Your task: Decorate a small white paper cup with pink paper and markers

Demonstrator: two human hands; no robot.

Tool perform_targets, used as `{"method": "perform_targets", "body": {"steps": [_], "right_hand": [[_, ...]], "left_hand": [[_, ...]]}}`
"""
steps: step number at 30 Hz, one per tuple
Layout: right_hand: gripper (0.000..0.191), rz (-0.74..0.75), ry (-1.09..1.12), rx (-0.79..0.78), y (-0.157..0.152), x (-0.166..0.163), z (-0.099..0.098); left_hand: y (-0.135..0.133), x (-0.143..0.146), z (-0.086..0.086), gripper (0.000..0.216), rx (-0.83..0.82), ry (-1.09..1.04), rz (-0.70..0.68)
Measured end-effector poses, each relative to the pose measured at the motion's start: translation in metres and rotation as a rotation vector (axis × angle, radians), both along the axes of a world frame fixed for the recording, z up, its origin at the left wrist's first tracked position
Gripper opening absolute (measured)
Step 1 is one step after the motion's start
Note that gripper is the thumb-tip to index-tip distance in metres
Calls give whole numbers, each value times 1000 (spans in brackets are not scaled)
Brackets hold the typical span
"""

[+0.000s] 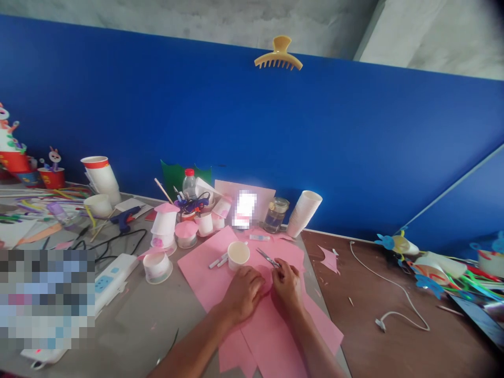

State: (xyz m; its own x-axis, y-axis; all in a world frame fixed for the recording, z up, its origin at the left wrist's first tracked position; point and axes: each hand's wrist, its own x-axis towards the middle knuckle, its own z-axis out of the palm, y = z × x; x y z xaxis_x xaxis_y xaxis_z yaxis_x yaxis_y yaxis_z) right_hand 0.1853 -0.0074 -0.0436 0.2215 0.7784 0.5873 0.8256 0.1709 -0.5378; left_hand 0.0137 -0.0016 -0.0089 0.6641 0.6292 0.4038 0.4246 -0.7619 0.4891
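My right hand (286, 282) is closed around a small pair of scissors (268, 258), whose blades point away and to the left. Just left of it, my left hand (244, 292) rests low over the pink paper (255, 336) with its fingers curled in; whatever they pinch is hidden beneath them. A white paper cup (238, 255) stands on the paper right beyond my left hand. Two white marker-like sticks (218, 261) lie beside the cup. Farther back on the pink sheets is a small clear tube (259, 238).
A bright phone (244, 209), a glass jar (276, 215) and stacked paper cups (305, 212) stand at the back. Cups with pink tops (164, 220), a glue gun (125, 218) and a power strip (112, 281) are left. A white cable (405, 291) lies right.
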Motion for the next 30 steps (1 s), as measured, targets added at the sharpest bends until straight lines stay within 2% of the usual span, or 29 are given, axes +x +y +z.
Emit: {"method": "perform_targets", "body": {"steps": [6, 10, 16, 24, 30], "right_hand": [[29, -80, 14, 57, 3, 16, -5], [32, -131, 62, 69, 5, 21, -5], [30, -97, -30, 13, 16, 16, 2], [32, 33, -267, -205, 79, 17, 37], [40, 152, -356, -361, 113, 10, 32]], "left_hand": [[-1, 2, 2, 10, -12, -5, -16], [-1, 1, -2, 10, -20, -29, -14], [1, 0, -7, 13, -5, -78, -17], [2, 3, -9, 17, 23, -148, 0], [2, 2, -8, 18, 10, -200, 16]]}}
